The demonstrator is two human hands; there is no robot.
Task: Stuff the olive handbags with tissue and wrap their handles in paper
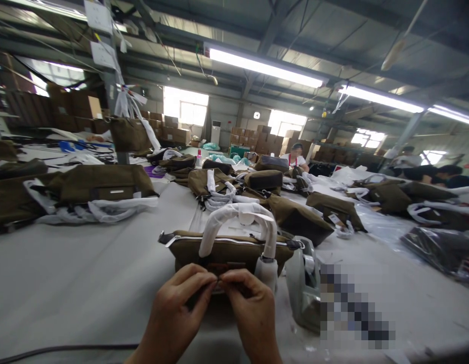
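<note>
An olive handbag (pixel 234 247) with a silver zipper and dark end tabs stands upright on the white table in front of me. White wrapping covers its arched handle (pixel 211 227). My left hand (pixel 181 298) and my right hand (pixel 249 298) meet at the bag's near side, below the zipper. Thumbs and forefingers of both are pinched together, almost touching. Whatever lies between the fingertips is small and too hidden to name. Just right of the bag sits a grey tape dispenser (pixel 304 293), close to my right hand.
Several olive bags with wrapped handles lie around, such as one bag (pixel 105 184) at left and another (pixel 295 217) behind. A plastic-wrapped dark pack (pixel 439 247) lies at right. A black cable (pixel 67 348) crosses the near left. A person (pixel 297 157) is farther back.
</note>
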